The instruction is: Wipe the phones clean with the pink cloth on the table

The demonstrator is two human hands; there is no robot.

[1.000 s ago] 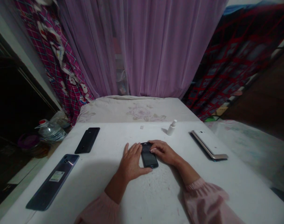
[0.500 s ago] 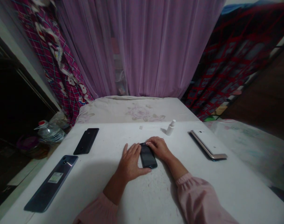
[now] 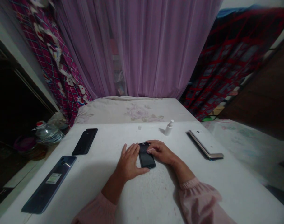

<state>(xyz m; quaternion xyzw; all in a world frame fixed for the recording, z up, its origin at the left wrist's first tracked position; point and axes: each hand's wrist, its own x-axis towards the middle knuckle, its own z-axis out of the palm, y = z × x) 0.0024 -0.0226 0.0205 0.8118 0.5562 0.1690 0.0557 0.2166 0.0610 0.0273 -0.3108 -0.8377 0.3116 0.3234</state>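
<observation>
A black smartphone (image 3: 146, 159) lies face up on the white table, its dark screen between my two hands. My left hand (image 3: 129, 163) holds it steady from the left, fingertips at the upper left edge and thumb along the bottom edge. On the upper right part of the screen, my right hand (image 3: 161, 151) has its fingers pinched together. Something small and pale shows at those fingertips, too small to name. Beyond the phone stands a small white spray bottle (image 3: 169, 128).
At left lie dark phones (image 3: 85, 141) and a larger blue-grey phone (image 3: 49, 184) with a label. Stacked phones (image 3: 206, 142) lie at right, a white one on top. A small pale square (image 3: 139, 128) sits toward the back. A water jug (image 3: 48, 132) stands left of the table.
My right hand has shifted from the phone's top right corner down onto the screen. My left hand keeps its hold, and the view has turned slightly.
</observation>
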